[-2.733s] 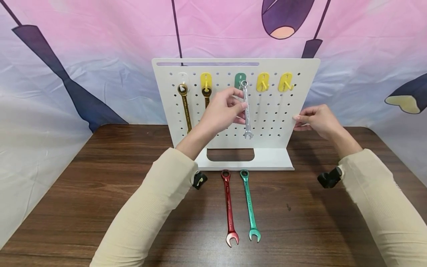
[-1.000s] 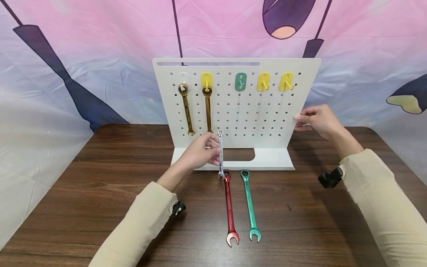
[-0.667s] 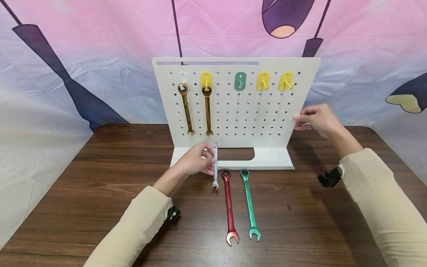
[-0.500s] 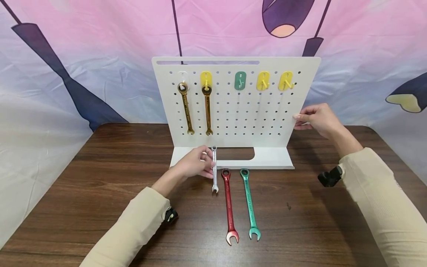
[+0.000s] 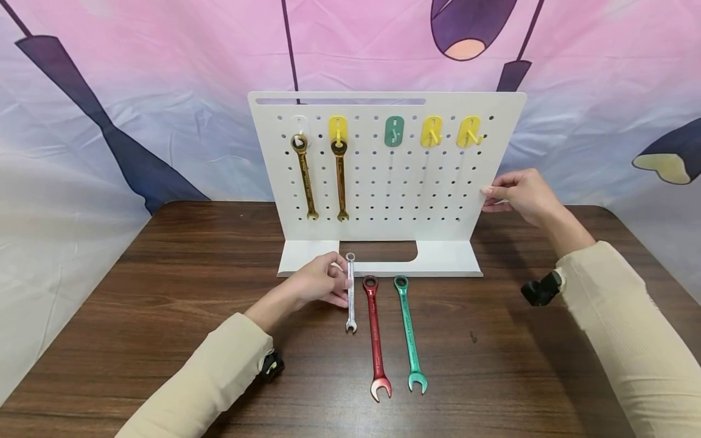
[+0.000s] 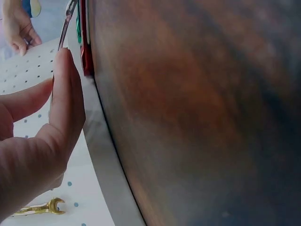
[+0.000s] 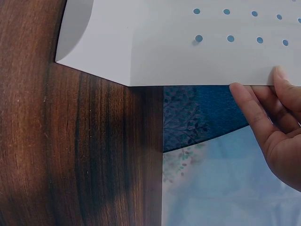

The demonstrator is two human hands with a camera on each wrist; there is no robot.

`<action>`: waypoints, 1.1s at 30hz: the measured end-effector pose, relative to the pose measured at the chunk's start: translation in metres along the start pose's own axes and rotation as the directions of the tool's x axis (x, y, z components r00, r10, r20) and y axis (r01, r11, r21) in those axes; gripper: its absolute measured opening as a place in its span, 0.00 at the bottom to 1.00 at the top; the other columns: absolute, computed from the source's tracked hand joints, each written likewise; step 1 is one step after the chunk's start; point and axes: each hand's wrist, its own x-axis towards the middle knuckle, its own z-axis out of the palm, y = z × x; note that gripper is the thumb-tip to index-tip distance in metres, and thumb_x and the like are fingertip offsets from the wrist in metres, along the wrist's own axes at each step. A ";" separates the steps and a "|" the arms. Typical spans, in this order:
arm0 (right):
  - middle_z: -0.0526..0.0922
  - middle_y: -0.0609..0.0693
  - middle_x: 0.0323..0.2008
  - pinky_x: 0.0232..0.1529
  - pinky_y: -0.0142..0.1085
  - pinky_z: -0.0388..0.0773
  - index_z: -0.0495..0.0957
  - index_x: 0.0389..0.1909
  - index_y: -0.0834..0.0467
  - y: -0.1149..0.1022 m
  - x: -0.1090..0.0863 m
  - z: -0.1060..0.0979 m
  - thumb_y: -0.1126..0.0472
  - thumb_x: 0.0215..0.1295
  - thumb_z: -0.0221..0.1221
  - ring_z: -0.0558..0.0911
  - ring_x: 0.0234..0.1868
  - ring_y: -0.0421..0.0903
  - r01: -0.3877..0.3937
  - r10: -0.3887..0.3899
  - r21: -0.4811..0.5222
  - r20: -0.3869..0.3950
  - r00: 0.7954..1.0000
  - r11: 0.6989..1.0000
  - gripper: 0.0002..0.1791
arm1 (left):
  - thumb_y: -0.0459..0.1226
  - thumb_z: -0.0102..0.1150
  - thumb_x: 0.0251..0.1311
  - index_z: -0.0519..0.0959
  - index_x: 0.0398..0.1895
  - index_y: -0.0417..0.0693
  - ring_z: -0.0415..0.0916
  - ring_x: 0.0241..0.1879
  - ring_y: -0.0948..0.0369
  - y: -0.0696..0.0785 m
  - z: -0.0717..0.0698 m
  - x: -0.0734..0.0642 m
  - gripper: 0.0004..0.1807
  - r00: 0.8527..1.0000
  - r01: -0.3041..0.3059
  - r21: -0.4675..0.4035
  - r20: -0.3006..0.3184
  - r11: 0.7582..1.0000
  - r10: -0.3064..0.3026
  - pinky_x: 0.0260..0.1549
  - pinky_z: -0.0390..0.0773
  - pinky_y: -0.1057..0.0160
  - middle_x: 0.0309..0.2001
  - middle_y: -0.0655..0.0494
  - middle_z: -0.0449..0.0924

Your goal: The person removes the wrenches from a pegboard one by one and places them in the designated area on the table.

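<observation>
My left hand [image 5: 320,281] pinches a small silver combination wrench [image 5: 351,298] between thumb and fingers, just in front of the pegboard's base. The wrench's open end points toward me; whether it touches the table cannot be told. To its right a red combination wrench [image 5: 375,337] and a green one [image 5: 409,334] lie side by side on the table. At the white pegboard's [image 5: 378,228] right edge, my right hand [image 5: 520,193] grips the panel between thumb and fingers, as the right wrist view also shows. Two gold wrenches, a left one [image 5: 305,179] and a right one [image 5: 341,182], hang on the board.
The left gold wrench hangs from a white hook, the right one from a yellow hook [image 5: 338,128]. A green hook [image 5: 394,131] and two yellow hooks, one inner [image 5: 431,132] and one outer [image 5: 469,132], carry nothing. A printed cloth [image 5: 191,109] hangs behind the wooden table [image 5: 181,292].
My left hand has carried the silver wrench from in front of the green hook down and left, toward the table beside the red wrench. The right hand keeps its place on the board.
</observation>
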 end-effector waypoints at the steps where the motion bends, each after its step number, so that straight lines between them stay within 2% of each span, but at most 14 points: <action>1: 0.81 0.50 0.25 0.37 0.42 0.83 0.80 0.27 0.66 0.000 0.000 0.000 0.69 0.61 0.56 0.82 0.28 0.45 0.000 0.000 -0.001 0.000 1.000 1.000 0.06 | 0.20 0.45 0.59 0.60 0.42 0.32 0.76 0.23 0.56 0.000 0.000 0.000 0.10 1.000 0.004 -0.004 0.003 1.000 -0.004 0.31 0.84 0.56 0.27 0.46 0.70; 10: 0.81 0.50 0.25 0.37 0.41 0.83 0.80 0.27 0.65 0.001 0.001 0.000 0.69 0.61 0.56 0.82 0.28 0.45 0.001 -0.001 0.005 -0.001 1.000 1.000 0.07 | 0.20 0.47 0.58 0.62 0.39 0.31 0.76 0.22 0.57 -0.005 0.002 -0.002 0.09 0.999 0.054 -0.006 -0.001 0.999 -0.054 0.31 0.84 0.57 0.27 0.46 0.72; 19: 0.81 0.49 0.26 0.40 0.44 0.82 0.80 0.29 0.67 0.000 0.000 0.000 0.68 0.61 0.56 0.81 0.28 0.44 -0.009 0.009 0.005 0.003 1.000 1.000 0.06 | 0.20 0.49 0.56 0.63 0.36 0.32 0.75 0.18 0.60 -0.008 0.006 -0.006 0.08 0.995 0.098 0.008 -0.008 0.995 -0.098 0.23 0.83 0.65 0.23 0.48 0.73; 25: 0.80 0.49 0.26 0.40 0.44 0.82 0.79 0.31 0.69 -0.001 0.000 0.000 0.69 0.61 0.56 0.81 0.28 0.43 -0.013 0.013 0.014 0.012 1.000 1.000 0.06 | 0.20 0.50 0.56 0.63 0.35 0.32 0.75 0.18 0.60 -0.008 0.006 -0.009 0.08 0.990 0.139 0.017 0.001 0.990 -0.139 0.22 0.82 0.66 0.24 0.47 0.71; 33: 0.80 0.50 0.26 0.40 0.45 0.81 0.79 0.29 0.67 0.000 0.001 -0.001 0.68 0.61 0.57 0.81 0.28 0.44 -0.010 0.010 0.020 0.017 1.000 1.000 0.06 | 0.20 0.51 0.56 0.64 0.35 0.32 0.76 0.17 0.59 -0.008 0.006 -0.009 0.08 0.984 0.173 0.051 -0.044 0.984 -0.171 0.22 0.83 0.64 0.24 0.45 0.72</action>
